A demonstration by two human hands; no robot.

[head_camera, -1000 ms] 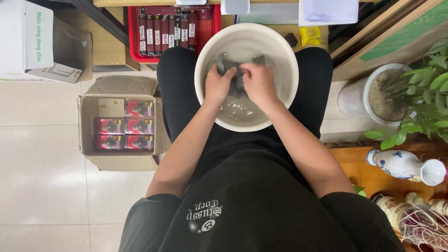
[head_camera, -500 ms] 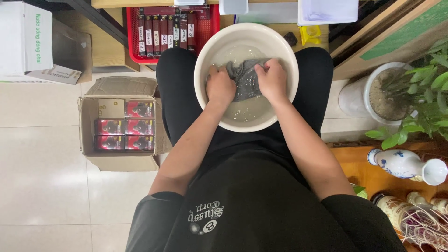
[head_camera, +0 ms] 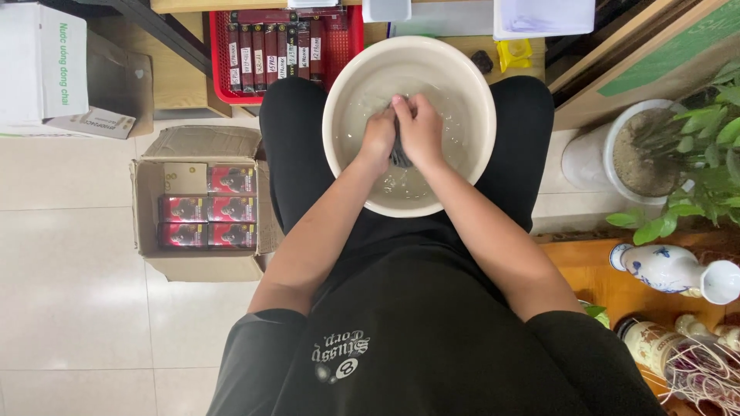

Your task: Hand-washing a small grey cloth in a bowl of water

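Note:
A cream plastic basin [head_camera: 470, 85] holding shallow water rests on my lap between my knees. Inside it, my left hand [head_camera: 377, 142] and my right hand [head_camera: 421, 129] are pressed close together, both clenched on a small dark grey cloth [head_camera: 401, 156]. Only a bunched strip of the cloth shows between and below my fists; the rest is hidden by my fingers. The water around my hands is rippled.
An open cardboard box [head_camera: 146, 216] of red packs sits on the tiled floor at left. A red crate [head_camera: 343, 31] of dark packs stands beyond the basin. At right are a white plant pot [head_camera: 586, 158], a blue-and-white vase [head_camera: 667, 270] and a wooden stand.
The cloth was spread between my parted hands half a second ago. Now my hands have come together in the basin's middle, bunching the cloth into a wad.

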